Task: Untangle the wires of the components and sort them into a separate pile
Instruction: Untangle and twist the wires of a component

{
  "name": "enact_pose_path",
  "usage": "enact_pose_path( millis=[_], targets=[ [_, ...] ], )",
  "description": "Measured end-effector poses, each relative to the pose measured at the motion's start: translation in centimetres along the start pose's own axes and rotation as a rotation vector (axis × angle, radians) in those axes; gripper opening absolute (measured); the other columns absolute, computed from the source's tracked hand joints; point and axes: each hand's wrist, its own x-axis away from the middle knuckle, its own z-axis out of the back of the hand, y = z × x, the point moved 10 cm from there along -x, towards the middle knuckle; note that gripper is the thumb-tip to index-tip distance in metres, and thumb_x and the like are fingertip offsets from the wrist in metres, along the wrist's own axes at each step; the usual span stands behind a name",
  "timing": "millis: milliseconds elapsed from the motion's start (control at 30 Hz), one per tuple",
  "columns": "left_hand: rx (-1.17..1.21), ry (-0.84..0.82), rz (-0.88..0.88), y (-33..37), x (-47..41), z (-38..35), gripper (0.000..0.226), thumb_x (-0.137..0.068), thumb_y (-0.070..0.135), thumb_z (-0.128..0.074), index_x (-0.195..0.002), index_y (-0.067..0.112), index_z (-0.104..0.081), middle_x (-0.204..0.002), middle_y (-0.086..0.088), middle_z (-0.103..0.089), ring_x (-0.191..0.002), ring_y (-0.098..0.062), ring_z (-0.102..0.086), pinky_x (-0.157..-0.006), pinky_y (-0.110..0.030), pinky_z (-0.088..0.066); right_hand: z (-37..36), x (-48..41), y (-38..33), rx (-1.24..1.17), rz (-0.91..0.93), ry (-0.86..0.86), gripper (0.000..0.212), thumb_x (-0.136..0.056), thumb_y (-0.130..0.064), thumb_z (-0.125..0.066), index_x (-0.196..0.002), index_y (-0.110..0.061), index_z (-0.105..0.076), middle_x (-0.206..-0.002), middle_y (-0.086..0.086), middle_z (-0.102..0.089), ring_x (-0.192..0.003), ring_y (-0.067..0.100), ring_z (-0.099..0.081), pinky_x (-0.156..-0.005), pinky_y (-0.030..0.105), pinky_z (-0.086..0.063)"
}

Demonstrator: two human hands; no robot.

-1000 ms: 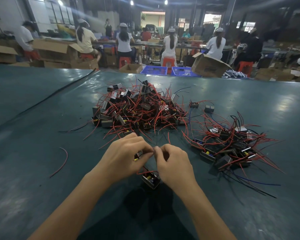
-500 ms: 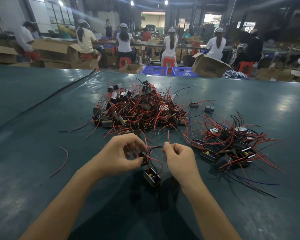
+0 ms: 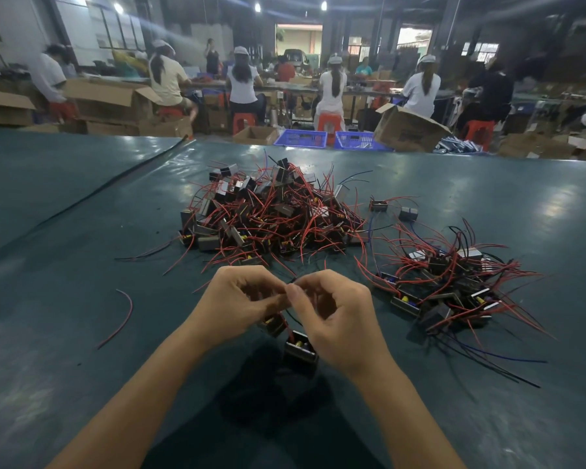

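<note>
The left hand (image 3: pixel 247 299) and right hand (image 3: pixel 334 321) each pinch the tangled wires (image 3: pixel 292 281) above two near components (image 3: pixel 300 348); a hard tug could rip a wire loose.

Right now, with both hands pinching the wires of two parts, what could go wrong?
The left hand and right hand pinch thin wires; a hard tug could tear one from the parts hanging below. Trailing ends could also snag the big pile close behind, dragging more along.
</note>
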Motion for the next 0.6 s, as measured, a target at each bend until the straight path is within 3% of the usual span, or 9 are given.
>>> enact_pose_path(
  millis=[67, 167, 267, 367, 500, 600],
  targets=[
    [0.013, -0.027, -0.003, 0.0, 0.0, -0.3, 0.002, -0.078, 0.015, -0.076, -0.08, 0.015, -0.075, -0.069, -0.008, -0.068, -0.058, -0.015, -0.057, -0.055, -0.024, -0.046, 0.0, 0.0, -0.1, -0.003, 0.013, -0.01, 0.02, -0.089, -0.037, -0.064, -0.086, -0.018, -0.07, -0.067, -0.018, -0.056, -0.059, 0.007, -0.053, -0.055, 0.019, -0.04],
    [-0.03, -0.041, -0.042, 0.6, 0.2, -0.7, 0.019, -0.076, 0.0, -0.077, -0.08, 0.019, -0.075, -0.069, -0.001, -0.066, -0.059, -0.006, -0.054, -0.057, -0.019, -0.043, -0.1, 0.0, -0.3, 0.012, 0.022, -0.025, 0.023, -0.085, -0.043, -0.067, -0.089, -0.021, -0.07, -0.071, -0.017, -0.058, -0.062, 0.007, -0.055, -0.056, 0.021, -0.044],
    [-0.024, -0.021, -0.056, 1.0, 0.2, -0.9, 0.024, -0.075, -0.002, -0.077, -0.08, 0.022, -0.074, -0.07, -0.002, -0.066, -0.059, -0.005, -0.053, -0.056, -0.019, -0.042, 0.4, 0.0, -0.5, -0.007, 0.016, 0.032, 0.015, -0.088, -0.031, -0.067, -0.086, -0.016, -0.07, -0.069, -0.016, -0.061, -0.06, 0.008, -0.058, -0.054, 0.024, -0.047],
    [0.025, -0.037, -0.039, 1.1, 0.3, -1.2, 0.013, -0.081, 0.003, -0.074, -0.087, 0.015, -0.077, -0.078, -0.003, -0.069, -0.063, -0.01, -0.057, -0.057, -0.022, -0.045, 0.5, 0.1, -0.2, -0.093, -0.038, 0.055, 0.015, -0.091, -0.025, -0.066, -0.084, -0.012, -0.072, -0.069, -0.009, -0.066, -0.06, 0.013, -0.063, -0.054, 0.028, -0.051],
    [0.16, -0.079, 0.016, 0.8, 0.5, -2.3, 0.016, -0.091, 0.018, -0.063, -0.096, 0.008, -0.076, -0.076, -0.019, -0.067, -0.06, -0.035, -0.053, -0.055, -0.038, -0.044, 0.7, 0.2, -0.1, -0.2, -0.097, 0.104, 0.014, -0.091, -0.016, -0.067, -0.08, -0.01, -0.073, -0.067, -0.006, -0.068, -0.058, 0.008, -0.063, -0.054, 0.014, -0.044],
    [0.264, -0.048, 0.054, 0.5, 0.5, -2.3, 0.018, -0.088, 0.021, -0.06, -0.094, 0.014, -0.076, -0.065, -0.023, -0.061, -0.055, -0.027, -0.047, -0.053, -0.035, -0.042, 0.9, 0.1, 0.0, -0.297, -0.12, 0.109, 0.013, -0.09, -0.008, -0.067, -0.08, -0.009, -0.075, -0.068, -0.004, -0.07, -0.058, 0.005, -0.063, -0.054, 0.012, -0.045]
  ],
)
